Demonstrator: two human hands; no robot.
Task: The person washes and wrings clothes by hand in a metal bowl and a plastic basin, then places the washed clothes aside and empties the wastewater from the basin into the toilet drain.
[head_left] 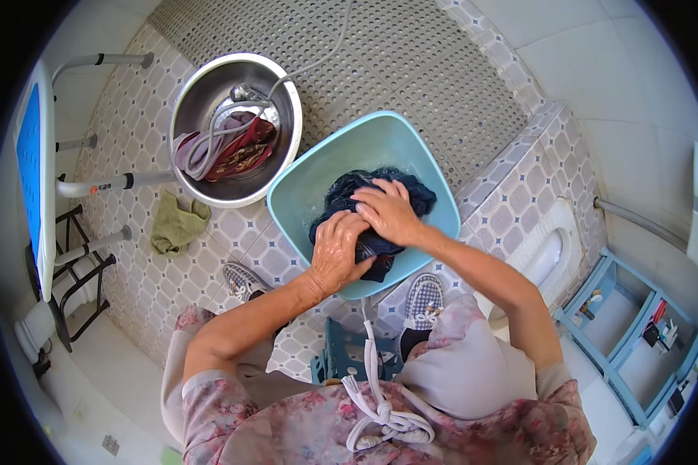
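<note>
A light blue plastic basin stands on the floor in front of me, with a wet, bunched-up dark blue garment and a little water in it. My left hand grips the near left part of the cloth, its skin wet and its fingers bent. Just right of it, my right hand is closed over the middle of the garment. The two hands almost touch. Part of the cloth is hidden under them.
Left of the basin is a metal bowl holding dark red and mauve cloths and a grey hose. A green cloth lies nearby. A blue-seated stool, squat toilet and blue shelf flank me.
</note>
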